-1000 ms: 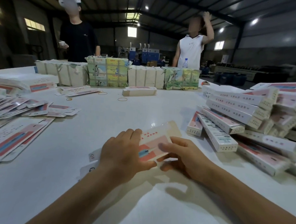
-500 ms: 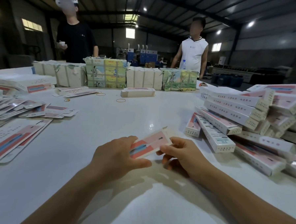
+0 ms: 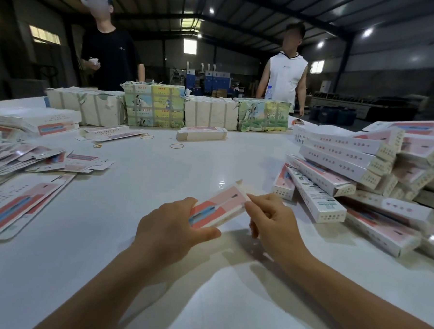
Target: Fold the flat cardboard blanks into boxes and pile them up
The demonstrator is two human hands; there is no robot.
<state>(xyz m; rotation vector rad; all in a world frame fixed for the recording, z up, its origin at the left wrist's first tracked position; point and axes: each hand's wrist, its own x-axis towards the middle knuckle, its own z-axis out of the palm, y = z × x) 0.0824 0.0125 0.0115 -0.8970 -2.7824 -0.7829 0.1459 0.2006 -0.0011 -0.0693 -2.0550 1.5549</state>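
Comparing the head view with a second before, the blank [image 3: 217, 209] was found changed: it had lain flat on the table [image 3: 160, 176] under both hands, and now it was lifted clear and tilted, its printed pink face closed into a narrow sleeve. The left hand [image 3: 172, 227] was wrapped round its near end, thumb beneath and fingers over the top. The right hand [image 3: 274, 221] was pinched on the white flap at the far end. The body was therefore judged formed, with the end flaps left to tuck before stacking.

Just right of the blank, the pile [image 3: 356, 176] of finished boxes was seen, well heaped. Well left of the blank, loose flats [image 3: 20, 199] were spread. Beyond the blank, at the table's far edge, wrapped bundles [image 3: 153, 105] were lined up, and two people were stood behind them.
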